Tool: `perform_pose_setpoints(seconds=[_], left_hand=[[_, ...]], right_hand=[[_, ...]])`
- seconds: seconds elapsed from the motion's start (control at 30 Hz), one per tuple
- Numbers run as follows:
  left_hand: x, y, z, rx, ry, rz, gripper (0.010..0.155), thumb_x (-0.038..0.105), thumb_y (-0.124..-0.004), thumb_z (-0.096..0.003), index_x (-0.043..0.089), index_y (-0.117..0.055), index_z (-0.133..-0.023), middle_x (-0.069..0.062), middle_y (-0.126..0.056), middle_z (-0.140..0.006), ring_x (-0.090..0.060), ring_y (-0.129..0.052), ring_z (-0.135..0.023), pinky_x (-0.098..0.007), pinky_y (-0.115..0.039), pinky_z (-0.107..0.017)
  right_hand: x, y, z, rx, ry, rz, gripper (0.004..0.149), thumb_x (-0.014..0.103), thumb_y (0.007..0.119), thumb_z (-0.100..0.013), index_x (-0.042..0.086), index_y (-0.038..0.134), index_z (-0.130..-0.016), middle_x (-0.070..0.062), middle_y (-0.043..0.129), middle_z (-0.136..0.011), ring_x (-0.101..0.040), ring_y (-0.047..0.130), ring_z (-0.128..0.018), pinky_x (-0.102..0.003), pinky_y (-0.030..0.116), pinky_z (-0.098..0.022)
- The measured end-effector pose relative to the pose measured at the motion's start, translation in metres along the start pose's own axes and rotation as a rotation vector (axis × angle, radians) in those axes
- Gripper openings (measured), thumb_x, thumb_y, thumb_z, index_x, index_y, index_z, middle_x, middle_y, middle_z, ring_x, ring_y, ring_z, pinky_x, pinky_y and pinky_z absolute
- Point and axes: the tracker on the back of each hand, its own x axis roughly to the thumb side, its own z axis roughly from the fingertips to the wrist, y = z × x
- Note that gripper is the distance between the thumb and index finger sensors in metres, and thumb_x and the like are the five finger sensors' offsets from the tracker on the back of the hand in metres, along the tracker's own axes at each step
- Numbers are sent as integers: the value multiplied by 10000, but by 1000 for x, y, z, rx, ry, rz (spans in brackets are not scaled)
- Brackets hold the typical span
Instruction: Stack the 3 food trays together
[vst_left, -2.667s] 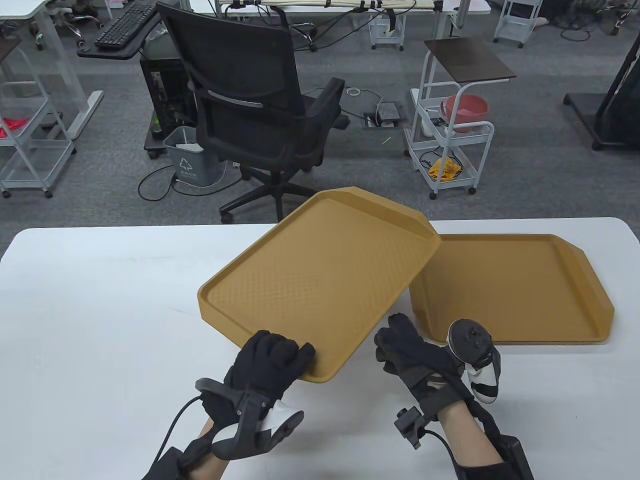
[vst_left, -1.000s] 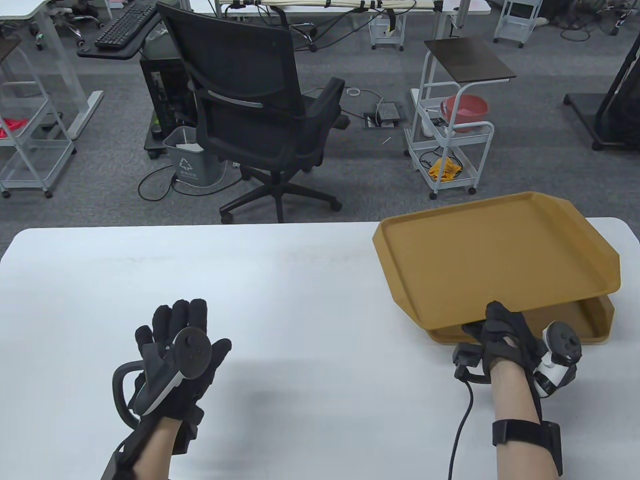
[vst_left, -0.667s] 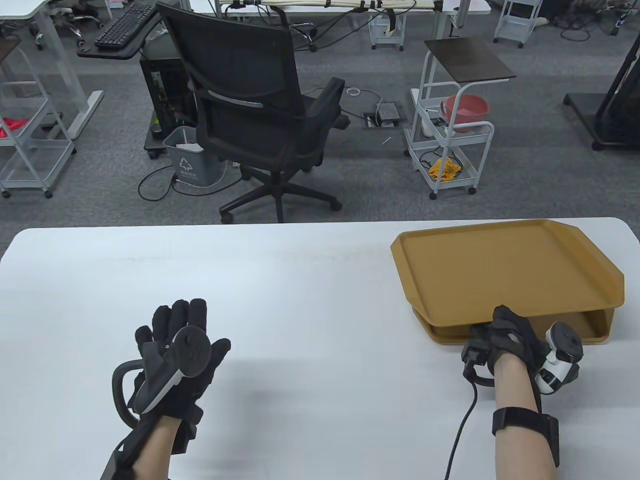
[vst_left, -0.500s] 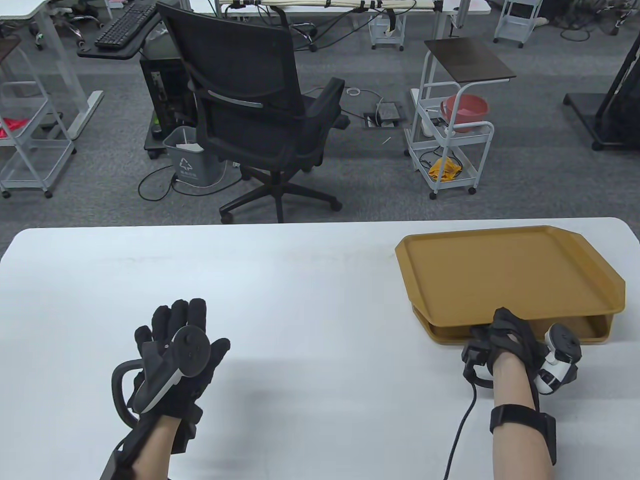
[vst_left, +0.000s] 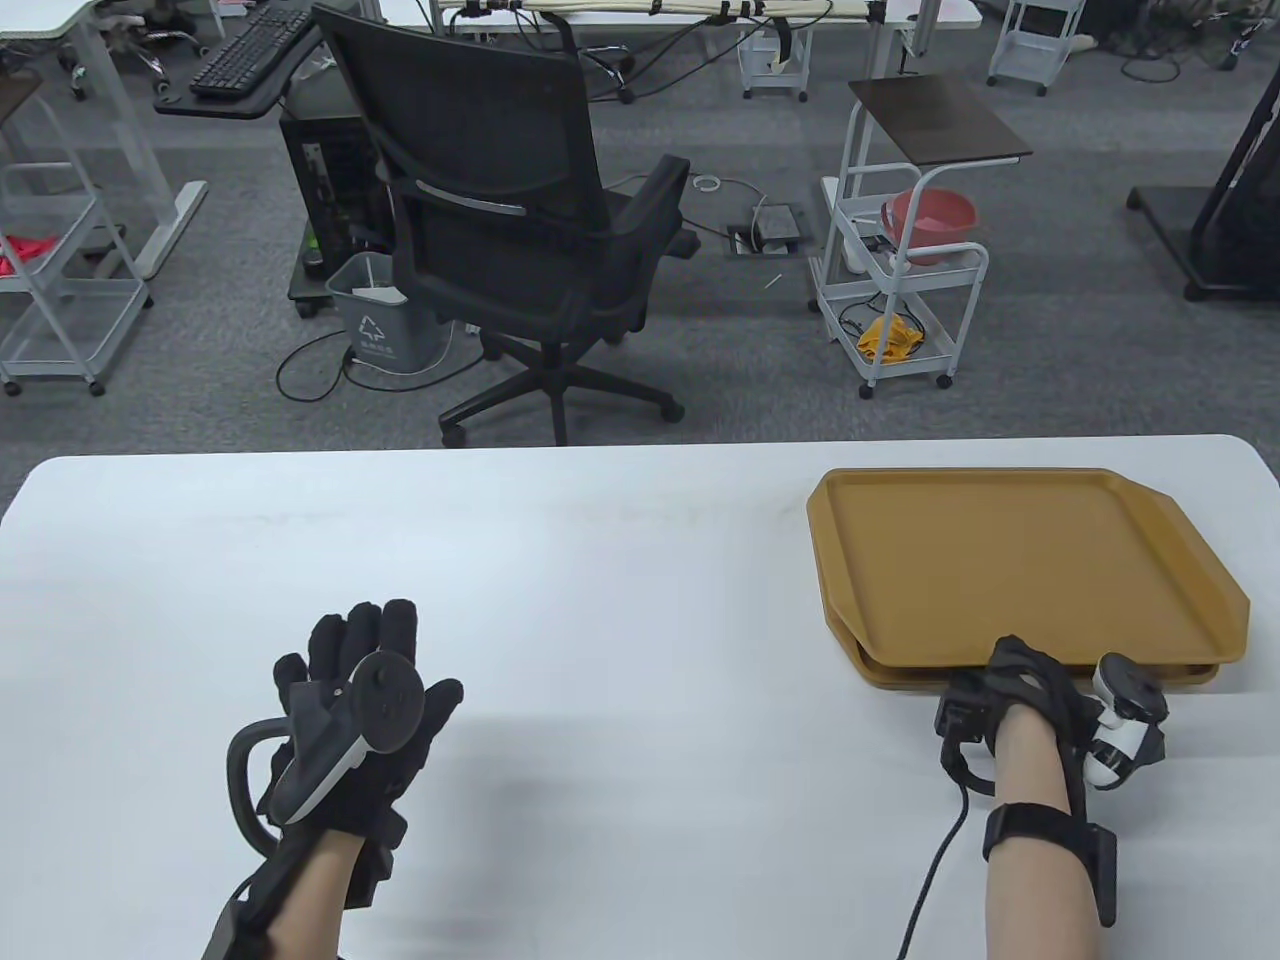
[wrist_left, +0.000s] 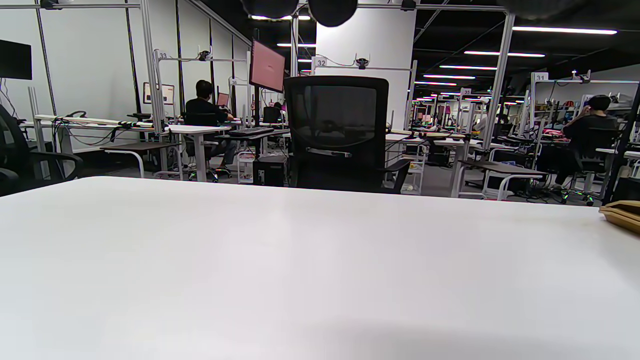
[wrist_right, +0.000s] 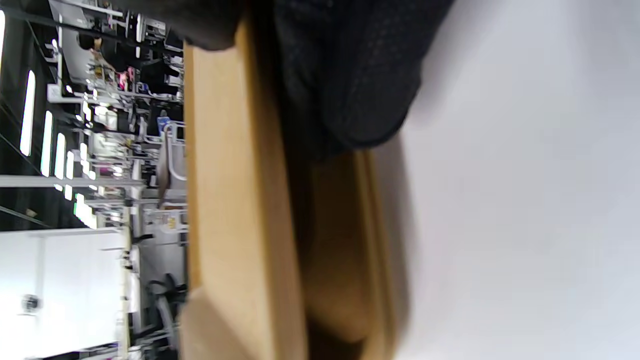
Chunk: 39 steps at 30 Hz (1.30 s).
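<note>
A tan food tray (vst_left: 1010, 560) lies nearly level on a lower tan tray (vst_left: 900, 677) at the table's right. Only the lower tray's near rim shows, and I cannot tell whether it is one tray or two. My right hand (vst_left: 1012, 662) grips the near edge of the top tray. In the right wrist view the gloved fingers (wrist_right: 350, 75) wrap the top tray's rim (wrist_right: 225, 200) just above the lower tray (wrist_right: 370, 240). My left hand (vst_left: 365, 650) rests flat and open on the table, holding nothing. The trays' corner (wrist_left: 622, 215) shows at the right of the left wrist view.
The white table (vst_left: 600, 560) spreads wide between the hands. A black office chair (vst_left: 500, 230) stands behind the table's far edge, and a white cart (vst_left: 900, 290) stands on the floor behind the trays. The trays lie close to the table's right edge.
The left hand let go of the top tray and came to rest on the table. The right hand carried the tray over the right-hand tray and lowered it until it almost nests.
</note>
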Motion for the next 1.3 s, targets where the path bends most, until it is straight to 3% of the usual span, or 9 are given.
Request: perform_pose_setpoints(seconds=[0.13, 0.27, 0.4, 0.7, 0.8, 0.9, 1.0, 1.13, 1.3], left_hand=[[0, 0, 0, -1, -3, -2, 845, 714, -544, -458, 388, -190, -1153, 23, -279, -1274, -365, -341, -1212, -654, -344, -840], [1, -1, 0, -3, -4, -3, 846, 714, -544, -459, 386, -189, -1153, 18, -277, -1274, -365, -344, -1212, -654, -348, -839], [0, -1, -1, -3, -6, -4, 845, 714, -544, -459, 387, -190, -1153, 18, -277, -1275, -364, -344, -1213, -655, -346, -840], [1, -2, -1, -18, -6, -14, 845, 714, -544, -459, 387, -190, -1153, 19, -279, -1275, -365, -347, -1211, -654, -350, -840], [2, -3, -1, -25, -7, -18, 842, 714, -543, -460, 389, -191, -1153, 17, -279, -1275, -366, -347, -1212, -653, -351, -840], [4, -3, -1, -32, -11, -21, 842, 714, -543, -460, 390, -191, -1153, 17, -278, -1275, -366, -346, -1212, -653, -348, -841], [5, -2, 1, -32, -19, -24, 842, 713, -544, -460, 388, -193, -1153, 16, -280, -1274, -366, -349, -1211, -653, -354, -840], [6, -1, 2, -28, -24, -25, 841, 712, -545, -460, 388, -196, -1154, 17, -283, -1274, -365, -351, -1211, -653, -351, -841], [8, -2, 1, -37, -30, -34, 839, 713, -544, -460, 391, -198, -1153, 18, -282, -1274, -363, -351, -1212, -653, -354, -841]], right_hand=[[7, -4, 3, -51, 34, 130, 683, 415, 604, -645, -17, 280, -1064, -123, 779, -897, -181, 993, -691, -311, 855, -539], [14, -6, 7, -166, 50, 371, 686, 453, 622, -633, -8, 345, -1059, -78, 816, -851, -126, 1007, -633, -275, 865, -511], [12, -4, 8, -163, 47, 329, 689, 446, 638, -631, -8, 349, -1059, -100, 809, -854, -157, 1000, -637, -298, 855, -514], [23, 2, 16, -259, 21, 612, 716, 487, 651, -600, -26, 404, -1034, -168, 815, -857, -234, 995, -650, -365, 835, -513], [33, 3, 25, -300, -27, 770, 629, 474, 657, -599, 91, 437, -1047, -145, 797, -894, -259, 974, -686, -388, 816, -541], [43, 11, 36, -247, -107, 872, 626, 436, 670, -599, 176, 384, -1091, -153, 690, -1025, -345, 847, -856, -464, 710, -667], [50, 27, 46, -151, -192, 1052, 632, 413, 684, -598, 306, 362, -1130, -126, 432, -1186, -394, 515, -1097, -582, 419, -828], [48, 46, 53, -180, -270, 1227, 625, 393, 715, -588, 381, 387, -1120, -71, 345, -1224, -363, 374, -1166, -578, 318, -866], [35, 65, 44, -65, -284, 1260, 587, 352, 752, -576, 412, 462, -1082, -12, 332, -1232, -342, 265, -1192, -576, 243, -872]])
